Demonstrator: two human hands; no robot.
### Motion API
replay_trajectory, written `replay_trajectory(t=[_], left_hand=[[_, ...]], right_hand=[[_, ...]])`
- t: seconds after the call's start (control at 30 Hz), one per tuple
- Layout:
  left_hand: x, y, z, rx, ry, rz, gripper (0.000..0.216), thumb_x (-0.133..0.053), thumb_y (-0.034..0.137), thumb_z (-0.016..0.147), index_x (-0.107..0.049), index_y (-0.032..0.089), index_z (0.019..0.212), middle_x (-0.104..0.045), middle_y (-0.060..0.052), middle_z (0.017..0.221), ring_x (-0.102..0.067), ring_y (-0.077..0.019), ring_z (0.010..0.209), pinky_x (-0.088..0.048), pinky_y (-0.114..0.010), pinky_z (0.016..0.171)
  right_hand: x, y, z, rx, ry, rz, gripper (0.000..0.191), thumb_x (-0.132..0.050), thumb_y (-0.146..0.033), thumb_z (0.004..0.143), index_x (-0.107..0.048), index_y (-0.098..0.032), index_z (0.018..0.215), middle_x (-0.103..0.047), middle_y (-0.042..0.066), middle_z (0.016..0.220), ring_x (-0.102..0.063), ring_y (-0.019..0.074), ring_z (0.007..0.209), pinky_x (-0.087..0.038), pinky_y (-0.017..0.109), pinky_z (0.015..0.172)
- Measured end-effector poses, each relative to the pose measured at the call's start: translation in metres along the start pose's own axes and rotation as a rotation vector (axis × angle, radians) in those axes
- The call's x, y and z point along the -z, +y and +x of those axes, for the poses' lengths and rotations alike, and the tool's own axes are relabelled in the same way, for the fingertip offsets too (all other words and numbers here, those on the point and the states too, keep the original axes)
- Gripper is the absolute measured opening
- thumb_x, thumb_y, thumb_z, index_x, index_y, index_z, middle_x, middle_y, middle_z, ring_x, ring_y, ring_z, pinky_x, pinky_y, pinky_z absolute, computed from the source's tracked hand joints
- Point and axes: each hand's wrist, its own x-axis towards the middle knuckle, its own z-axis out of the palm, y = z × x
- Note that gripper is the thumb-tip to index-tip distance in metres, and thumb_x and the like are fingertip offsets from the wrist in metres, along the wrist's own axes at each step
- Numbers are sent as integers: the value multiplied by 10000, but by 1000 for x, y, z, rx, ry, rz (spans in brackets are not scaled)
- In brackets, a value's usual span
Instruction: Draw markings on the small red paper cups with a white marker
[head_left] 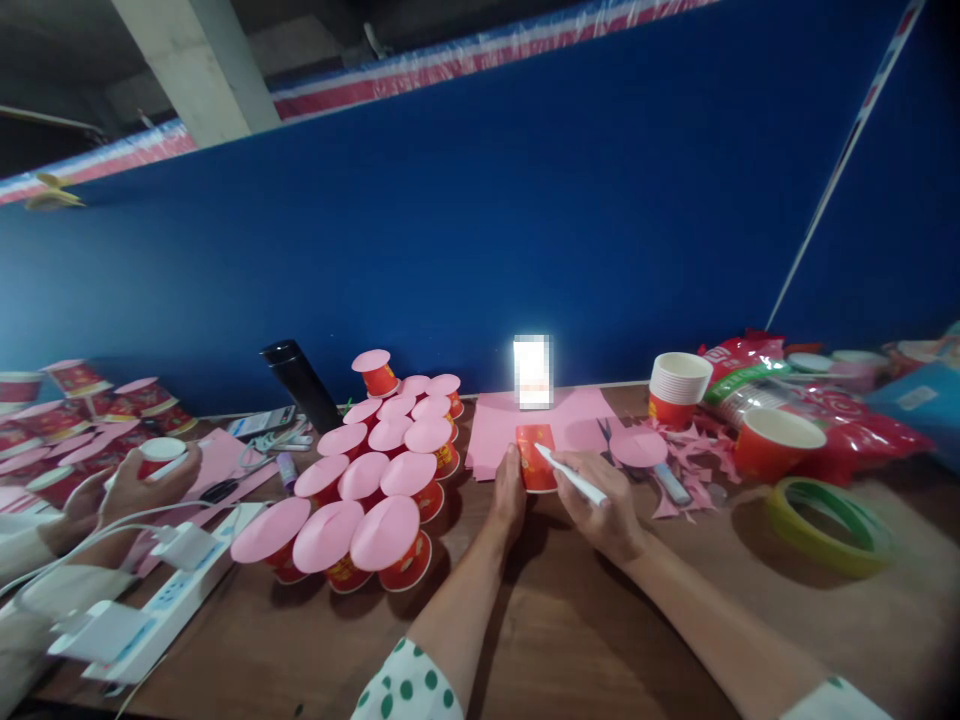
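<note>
A red paper cup [537,458], seemingly upside down, stands in front of me at the edge of the pink paper sheets [491,425]. My left hand [510,492] is closed around the cup's left side. In my right hand [604,505] is a slim white pen [577,478], its tip at the cup's upper part. Just right of that hand lie a pink paper disc [637,446], a glue stick [672,484] and pink paper scraps [701,460]. To my left, several upturned red cups carry pink discs [390,532] on top.
A lit phone [532,372] stands upright behind the sheets. On the right are stacked cups [679,385], a larger cup [780,445], yellow-green tape [829,528] and red packets [862,425]. A power strip [180,600], black bottle [301,385] and co-worker's hands [146,480] are left.
</note>
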Motion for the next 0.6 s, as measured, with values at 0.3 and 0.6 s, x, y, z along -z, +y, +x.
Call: replay_trajectory(t=[0.3, 0.6], left_hand=[[-3, 5, -3, -122, -25, 107, 450, -421, 586, 831, -585, 179, 735, -601, -36, 759, -511, -171, 722, -407, -301, 745], [-4, 8, -2, -88, -1, 66, 455, -422, 576, 836, -615, 170, 765, -633, -58, 802, -543, -193, 783, -414, -318, 796]], right_hand=[[-1, 0, 0, 1, 6, -4, 197, -496, -181, 873, -600, -198, 1040, -681, 85, 907, -651, 205, 822, -536, 356, 732], [-1, 0, 0, 1, 8, -1, 191, -503, -157, 868, -595, -183, 1033, -671, 94, 892, -627, 202, 808, -526, 365, 719]])
